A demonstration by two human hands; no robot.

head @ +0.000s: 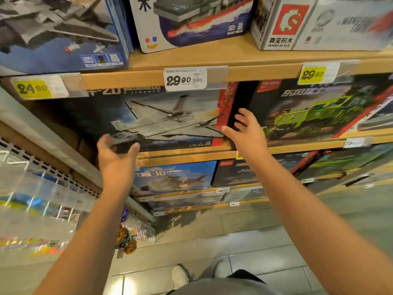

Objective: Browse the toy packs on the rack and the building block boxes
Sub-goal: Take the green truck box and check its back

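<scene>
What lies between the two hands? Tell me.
In the head view, the grey jet box spans the stretch between the left hand and the right hand; both hands are open at its edges.

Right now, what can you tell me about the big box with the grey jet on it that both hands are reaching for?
The jet box is a wide, flat, dark cardboard carton picturing a grey brick-built fighter, with a red strip down its right end. It stands on the wooden shelf, front facing out, under a 29.90 price tag. The right hand reaches its right edge; the open left hand nears its lower left.
</scene>
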